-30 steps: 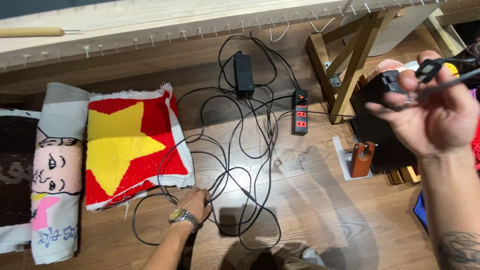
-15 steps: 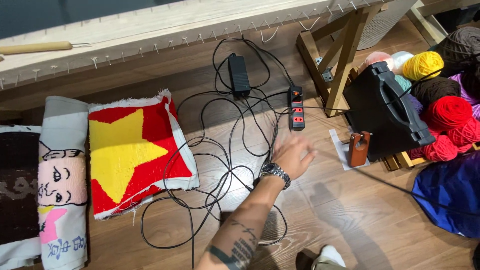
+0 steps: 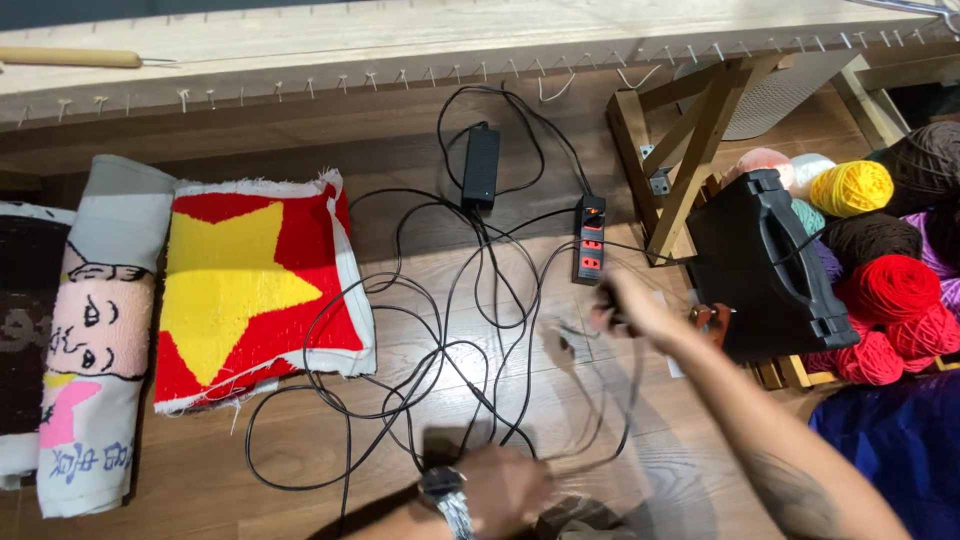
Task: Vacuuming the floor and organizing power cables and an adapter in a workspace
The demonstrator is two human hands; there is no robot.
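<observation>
I am working over the wooden floor (image 3: pixel 300 470), sorting out the tangle of black cables (image 3: pixel 440 350) that is sprawling between the red rug with the yellow star (image 3: pixel 250 280) and the black power strip (image 3: pixel 589 238). My right hand (image 3: pixel 625 305) is reaching in just below the power strip, and its grip looks closed around a cable end, with a loop trailing down from it; motion blur is keeping me from telling exactly what it is pinching. My left hand (image 3: pixel 505 485), wearing a wristwatch (image 3: pixel 445 495), is hovering low at the near edge of the tangle, and I cannot tell whether its grip is clenched or released. The black power adapter (image 3: pixel 481 165) is lying farther up. As I judge it, I am separating one lead from the rest, which calls for drawing that cable free without dragging the neighbouring loops along.
</observation>
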